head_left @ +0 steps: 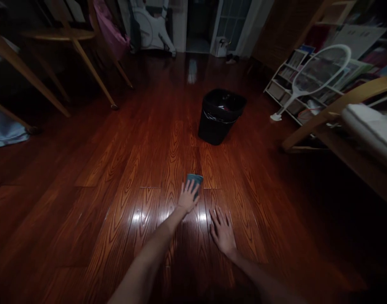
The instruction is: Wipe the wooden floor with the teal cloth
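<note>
My left hand point(188, 197) lies flat with its fingers spread over a folded blue-green cloth point(195, 179), pressing it to the floor. The cloth's far edge shows past the fingertips, and its near part is hidden under the palm. To the right and a little nearer, my right hand point(223, 233) rests on the glossy reddish wooden floor point(149, 169). Its fingers are apart and hold nothing. Beyond both hands stands a black trash bin point(215, 126) lined with a dark bag.
Wooden chairs point(93, 74) stand at the left, one with a pink cloth point(109, 29). At right are a wooden chair with a pale cushion point(373, 126), a white racket-shaped swatter point(320, 71) and a white shelf point(280, 84). A white exercise bike point(152, 27) is beside the far doorway.
</note>
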